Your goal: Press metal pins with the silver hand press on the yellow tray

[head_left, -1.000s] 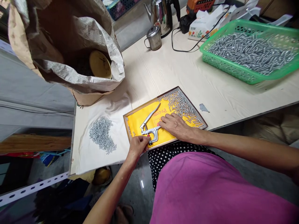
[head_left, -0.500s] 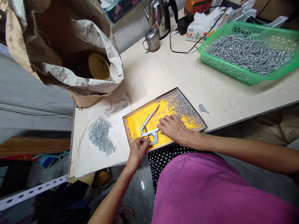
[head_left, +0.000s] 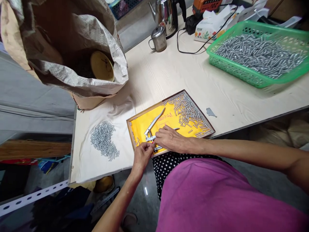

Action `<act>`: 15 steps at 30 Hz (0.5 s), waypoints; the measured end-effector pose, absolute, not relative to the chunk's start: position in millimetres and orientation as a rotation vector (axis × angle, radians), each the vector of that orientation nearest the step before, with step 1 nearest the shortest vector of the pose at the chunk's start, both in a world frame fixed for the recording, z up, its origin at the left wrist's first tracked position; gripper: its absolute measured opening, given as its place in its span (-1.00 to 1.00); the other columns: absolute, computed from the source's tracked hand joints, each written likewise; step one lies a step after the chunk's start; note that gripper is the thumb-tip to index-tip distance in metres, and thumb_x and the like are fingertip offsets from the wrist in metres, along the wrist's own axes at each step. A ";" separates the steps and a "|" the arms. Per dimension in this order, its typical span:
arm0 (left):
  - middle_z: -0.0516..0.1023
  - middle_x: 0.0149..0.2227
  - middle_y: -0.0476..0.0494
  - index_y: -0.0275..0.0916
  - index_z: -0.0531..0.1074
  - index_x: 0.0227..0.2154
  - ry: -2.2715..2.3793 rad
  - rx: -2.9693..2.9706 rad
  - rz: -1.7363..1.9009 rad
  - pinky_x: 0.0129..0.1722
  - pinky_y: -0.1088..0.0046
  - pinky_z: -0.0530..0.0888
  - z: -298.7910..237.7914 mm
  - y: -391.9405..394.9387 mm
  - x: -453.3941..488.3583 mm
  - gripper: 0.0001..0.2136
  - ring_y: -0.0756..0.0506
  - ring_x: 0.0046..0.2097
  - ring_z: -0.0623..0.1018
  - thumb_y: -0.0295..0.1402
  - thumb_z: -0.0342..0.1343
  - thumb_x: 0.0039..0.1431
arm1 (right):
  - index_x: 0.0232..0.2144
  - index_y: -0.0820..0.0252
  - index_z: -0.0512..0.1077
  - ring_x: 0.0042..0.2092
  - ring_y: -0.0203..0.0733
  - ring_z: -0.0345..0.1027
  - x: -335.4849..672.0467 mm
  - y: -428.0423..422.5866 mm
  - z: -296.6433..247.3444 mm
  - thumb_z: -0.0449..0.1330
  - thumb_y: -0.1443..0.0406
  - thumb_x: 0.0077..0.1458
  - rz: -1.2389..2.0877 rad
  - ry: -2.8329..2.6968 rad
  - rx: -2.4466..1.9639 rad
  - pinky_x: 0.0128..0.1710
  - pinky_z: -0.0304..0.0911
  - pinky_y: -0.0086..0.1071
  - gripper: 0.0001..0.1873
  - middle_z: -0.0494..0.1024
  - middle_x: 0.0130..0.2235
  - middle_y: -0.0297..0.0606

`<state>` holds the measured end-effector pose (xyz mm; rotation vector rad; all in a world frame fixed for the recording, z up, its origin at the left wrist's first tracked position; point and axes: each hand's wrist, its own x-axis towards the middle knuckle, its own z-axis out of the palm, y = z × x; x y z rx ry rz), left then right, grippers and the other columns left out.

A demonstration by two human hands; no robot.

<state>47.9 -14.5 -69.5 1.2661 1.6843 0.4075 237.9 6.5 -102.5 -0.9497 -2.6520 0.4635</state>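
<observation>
Silver hand pliers (head_left: 154, 121) with a small spring and a red part at the jaw lie in a shallow tray (head_left: 132, 137) with a yellow bottom. At the jaw, my left hand (head_left: 142, 156) is pinched closed; whatever its fingertips hold is too small to make out. My right hand (head_left: 172, 139) reaches across the lower handle, its fingers curled together at the jaw beside the left fingertips. What they grip is hidden. Many short metal pins (head_left: 188, 109) lie along the tray's right side, with several more at its left edge.
A pile of small metal pins (head_left: 103, 140) rests on a white cloth (head_left: 91, 170). Behind it stands a big open sack (head_left: 96, 91) with a yellow bowl (head_left: 102, 66) inside. A green basket (head_left: 236, 72) of metal pieces, a metal cup (head_left: 159, 40) and a kettle (head_left: 166, 16) stand farther back.
My right hand has moved left from the pin side to the pliers' jaw, covering part of it. My left hand stays pinched at the jaw.
</observation>
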 end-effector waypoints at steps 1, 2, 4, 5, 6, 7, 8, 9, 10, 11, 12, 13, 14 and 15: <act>0.33 -0.66 0.04 -0.29 0.46 -0.57 1.688 1.268 0.410 -0.55 0.52 0.17 -69.6 -14.7 47.9 -0.42 0.04 -0.56 0.26 0.25 0.22 -0.17 | -0.20 0.23 0.48 -0.14 -0.10 0.23 237.3 6.5 -102.8 0.06 0.34 0.35 0.468 -2.657 -0.951 -0.13 -0.03 -0.22 -0.81 0.46 -0.25 -0.20; 0.34 -0.65 0.04 -0.29 0.47 -0.56 1.689 1.264 0.411 -0.55 0.52 0.16 -69.5 -14.8 48.0 -0.42 0.04 -0.56 0.27 0.24 0.23 -0.17 | -0.21 0.24 0.48 -0.14 -0.10 0.22 236.6 6.7 -103.3 0.06 0.34 0.35 0.469 -2.661 -0.951 -0.14 -0.03 -0.22 -0.81 0.46 -0.25 -0.21; 0.36 -0.64 0.04 -0.30 0.49 -0.53 1.682 1.232 0.412 -0.55 0.52 0.17 -69.1 -14.7 48.6 -0.43 0.04 -0.55 0.29 0.22 0.26 -0.20 | -0.22 0.24 0.48 -0.15 -0.10 0.22 234.7 7.1 -105.1 0.06 0.33 0.35 0.473 -2.663 -0.938 -0.14 -0.03 -0.21 -0.80 0.46 -0.25 -0.20; 0.37 -0.64 0.04 -0.30 0.49 -0.52 1.676 1.209 0.414 -0.55 0.53 0.17 -68.7 -14.5 49.0 -0.44 0.04 -0.55 0.30 0.20 0.29 -0.23 | -0.22 0.24 0.47 -0.15 -0.10 0.22 233.9 7.2 -106.3 0.05 0.33 0.35 0.477 -2.657 -0.927 -0.14 -0.03 -0.21 -0.80 0.46 -0.25 -0.21; 0.39 -0.63 0.03 -0.31 0.48 -0.52 1.668 1.189 0.414 -0.54 0.53 0.18 -68.2 -14.3 49.3 -0.44 0.04 -0.55 0.31 0.18 0.32 -0.26 | -0.22 0.24 0.47 -0.16 -0.11 0.22 233.5 7.1 -107.3 0.05 0.32 0.35 0.481 -2.648 -0.908 -0.14 -0.03 -0.21 -0.80 0.46 -0.25 -0.21; 0.40 -0.62 0.03 -0.31 0.48 -0.52 1.660 1.173 0.416 -0.54 0.54 0.19 -67.5 -14.2 49.5 -0.45 0.05 -0.55 0.32 0.16 0.35 -0.29 | -0.22 0.24 0.47 -0.16 -0.11 0.22 233.7 7.0 -107.9 0.04 0.32 0.36 0.488 -2.634 -0.888 -0.14 -0.03 -0.21 -0.79 0.45 -0.25 -0.21; 0.40 -0.62 0.03 -0.31 0.47 -0.53 1.652 1.157 0.420 -0.54 0.54 0.20 -66.7 -14.1 49.4 -0.46 0.05 -0.55 0.32 0.14 0.36 -0.30 | -0.22 0.24 0.47 -0.16 -0.12 0.21 234.6 6.9 -107.8 0.03 0.31 0.36 0.495 -2.616 -0.872 -0.14 -0.03 -0.22 -0.79 0.45 -0.25 -0.21; 0.41 -0.62 0.03 -0.31 0.46 -0.53 1.645 1.140 0.426 -0.55 0.55 0.20 -65.6 -14.2 49.0 -0.46 0.06 -0.56 0.32 0.13 0.37 -0.31 | -0.21 0.23 0.46 -0.16 -0.12 0.21 236.4 7.0 -107.1 0.03 0.31 0.37 0.502 -2.595 -0.868 -0.14 -0.02 -0.23 -0.78 0.45 -0.23 -0.21; 0.40 -0.63 0.03 -0.31 0.46 -0.52 1.642 1.117 0.430 -0.55 0.55 0.20 -64.4 -14.3 48.2 -0.46 0.06 -0.57 0.32 0.12 0.37 -0.30 | -0.20 0.23 0.46 -0.16 -0.13 0.21 239.2 7.4 -105.8 0.02 0.31 0.37 0.505 -2.572 -0.882 -0.15 -0.02 -0.24 -0.78 0.45 -0.21 -0.20; 0.40 -0.64 0.04 -0.31 0.47 -0.50 1.644 1.088 0.438 -0.56 0.55 0.19 -63.1 -14.5 47.1 -0.46 0.06 -0.58 0.31 0.13 0.37 -0.28 | -0.18 0.23 0.45 -0.15 -0.12 0.21 242.7 7.9 -104.3 0.01 0.31 0.37 0.503 -2.550 -0.911 -0.15 -0.01 -0.25 -0.79 0.45 -0.19 -0.18; 0.40 -0.64 0.04 -0.31 0.48 -0.48 1.648 1.057 0.444 -0.57 0.55 0.19 -61.8 -14.8 45.6 -0.46 0.07 -0.59 0.31 0.13 0.36 -0.26 | -0.16 0.23 0.44 -0.13 -0.11 0.20 246.8 8.6 -102.8 0.02 0.31 0.37 0.495 -2.531 -0.956 -0.15 0.01 -0.26 -0.80 0.45 -0.16 -0.17; 0.40 -0.65 0.04 -0.31 0.49 -0.45 1.655 1.029 0.449 -0.58 0.55 0.19 -60.6 -15.0 44.0 -0.46 0.07 -0.60 0.31 0.14 0.35 -0.24 | -0.15 0.24 0.43 -0.12 -0.10 0.19 251.2 9.4 -101.8 0.04 0.30 0.36 0.481 -2.517 -1.009 -0.15 0.01 -0.26 -0.82 0.44 -0.15 -0.16; 0.41 -0.65 0.04 -0.32 0.50 -0.42 1.661 1.009 0.451 -0.58 0.55 0.19 -59.5 -15.2 42.4 -0.45 0.06 -0.60 0.31 0.14 0.34 -0.22 | -0.14 0.24 0.43 -0.10 -0.08 0.19 255.6 10.0 -101.2 0.07 0.29 0.35 0.465 -2.514 -1.057 -0.14 0.02 -0.25 -0.83 0.44 -0.14 -0.15; 0.42 -0.65 0.03 -0.32 0.51 -0.41 1.665 0.998 0.450 -0.58 0.55 0.20 -58.8 -15.2 40.9 -0.45 0.06 -0.60 0.31 0.14 0.34 -0.20 | -0.15 0.24 0.43 -0.10 -0.07 0.18 259.7 10.4 -101.3 0.10 0.28 0.34 0.446 -2.523 -1.096 -0.14 0.03 -0.25 -0.84 0.44 -0.13 -0.14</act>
